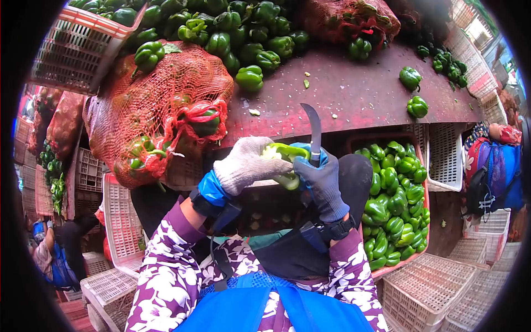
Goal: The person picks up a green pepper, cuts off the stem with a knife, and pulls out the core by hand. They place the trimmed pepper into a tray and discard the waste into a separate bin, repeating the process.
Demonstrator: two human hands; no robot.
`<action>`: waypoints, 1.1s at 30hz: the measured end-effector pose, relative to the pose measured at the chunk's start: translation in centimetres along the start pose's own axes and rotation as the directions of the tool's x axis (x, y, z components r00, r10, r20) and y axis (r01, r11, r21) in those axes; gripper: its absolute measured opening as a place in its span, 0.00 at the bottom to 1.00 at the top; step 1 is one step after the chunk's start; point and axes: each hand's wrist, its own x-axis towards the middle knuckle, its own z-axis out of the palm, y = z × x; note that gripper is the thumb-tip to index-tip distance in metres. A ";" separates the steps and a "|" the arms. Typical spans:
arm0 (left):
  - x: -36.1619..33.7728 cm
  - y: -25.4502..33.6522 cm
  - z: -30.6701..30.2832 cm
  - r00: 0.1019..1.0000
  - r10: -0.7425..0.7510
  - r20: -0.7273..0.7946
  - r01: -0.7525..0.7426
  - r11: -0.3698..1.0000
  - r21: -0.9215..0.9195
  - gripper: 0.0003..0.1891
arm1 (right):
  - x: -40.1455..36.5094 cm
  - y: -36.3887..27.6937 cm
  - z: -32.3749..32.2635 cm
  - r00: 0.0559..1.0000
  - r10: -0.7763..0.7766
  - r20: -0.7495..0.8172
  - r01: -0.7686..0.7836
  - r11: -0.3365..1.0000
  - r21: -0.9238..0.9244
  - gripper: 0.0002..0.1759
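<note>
My left hand [242,165], in a pale knitted glove, grips a cut-open green bell pepper [289,151] whose light inside shows. My right hand [326,187], in a blue-grey glove, is closed on a knife [315,126] with a curved dark blade pointing up and away from me. Fingers of the right hand also touch the pepper's right side. Both hands are close together above my lap, just before the edge of a reddish table [332,94]. Part of the pepper is hidden behind the gloves.
A crate of green peppers [395,205] stands to my right. At the left, a red mesh sack [166,94] bulges with peppers. A pepper heap [238,33] covers the table's back. Stacked plastic crates [426,285] flank me; other people [52,249] are at the far left.
</note>
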 end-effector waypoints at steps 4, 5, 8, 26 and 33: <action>-0.4 -1.5 -0.3 0.998 0.038 0.055 -0.025 0.974 -0.223 0.18 | 0.0 0.3 0.0 0.999 0.030 0.035 -0.030 0.999 -0.014 0.18; -0.2 -2.3 -0.6 0.999 0.018 0.048 -0.004 0.959 -0.285 0.17 | -0.1 0.4 0.1 0.999 0.031 0.013 -0.031 0.999 0.042 0.18; 0.0 -4.0 -0.8 0.998 0.048 -0.031 -0.058 0.829 -0.557 0.23 | -0.2 1.1 0.1 0.999 0.043 -0.015 -0.041 0.990 0.132 0.16; 10.9 -7.3 -2.4 0.683 0.619 -0.387 -0.050 0.568 0.822 0.28 | -3.2 -1.4 -13.8 0.737 0.032 -0.676 0.251 0.915 0.317 0.16; 11.8 -9.0 -2.3 0.705 0.632 -0.321 0.011 0.443 0.896 0.31 | -4.9 5.3 -28.7 0.559 -0.746 -0.362 -0.084 0.383 -0.920 0.27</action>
